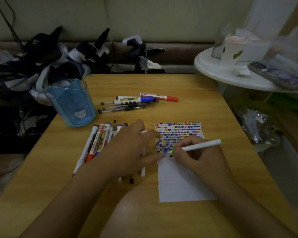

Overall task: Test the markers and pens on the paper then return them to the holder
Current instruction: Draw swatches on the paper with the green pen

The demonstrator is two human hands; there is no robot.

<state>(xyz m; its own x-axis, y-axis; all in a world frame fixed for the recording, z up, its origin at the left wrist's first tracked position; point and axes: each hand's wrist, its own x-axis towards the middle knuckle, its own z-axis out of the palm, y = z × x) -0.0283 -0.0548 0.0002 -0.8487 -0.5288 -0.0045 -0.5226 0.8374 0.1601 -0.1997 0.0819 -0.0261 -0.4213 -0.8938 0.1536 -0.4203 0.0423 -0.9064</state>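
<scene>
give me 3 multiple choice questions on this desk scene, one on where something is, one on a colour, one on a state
1. Where is the holder?
A. at the table's far left, left of the far group of pens
B. on the paper
C. on the white round table

2. What colour is the tip of the marker in the right hand?
A. red
B. green
C. black

3. What state is the paper in?
A. blank all over
B. crumpled into a ball
C. colour marks over its far part, near part blank

Answers:
1. A, the blue holder stands at the wooden table's far left edge, with the pens to its right.
2. B, a green tip shows just beyond the fingers, at the paper.
3. C, rows of coloured dabs fill the far part and the near part is white.
</scene>
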